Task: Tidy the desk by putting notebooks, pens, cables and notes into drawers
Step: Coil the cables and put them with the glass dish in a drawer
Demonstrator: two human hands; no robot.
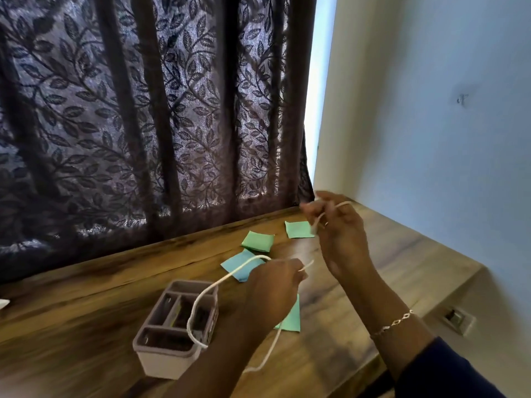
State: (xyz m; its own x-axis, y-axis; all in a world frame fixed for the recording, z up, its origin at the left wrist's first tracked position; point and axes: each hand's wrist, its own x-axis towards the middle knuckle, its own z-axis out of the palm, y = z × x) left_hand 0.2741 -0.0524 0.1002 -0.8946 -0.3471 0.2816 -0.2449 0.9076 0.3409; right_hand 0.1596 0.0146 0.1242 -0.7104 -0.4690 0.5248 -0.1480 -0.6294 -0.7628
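A white cable (207, 294) loops above the wooden desk (86, 326). My left hand (273, 288) grips it near the middle of the view, fingers curled round it. My right hand (336, 225) is raised further back and pinches the cable's other stretch between its fingers. Part of the cable hangs down over a grey divided organiser box (175, 326) and trails below my left forearm. Sticky notes lie on the desk: two green ones (258, 241) (298, 228) at the back, a blue one (238, 265) and a green one (291, 320) partly hidden under my left hand.
A dark leaf-patterned curtain (143, 110) hangs behind the desk. A pale blue wall (431, 110) runs along the right, with a socket plate (457, 318) low beside the desk's right edge. A white object (4, 303) peeks in at the far left.
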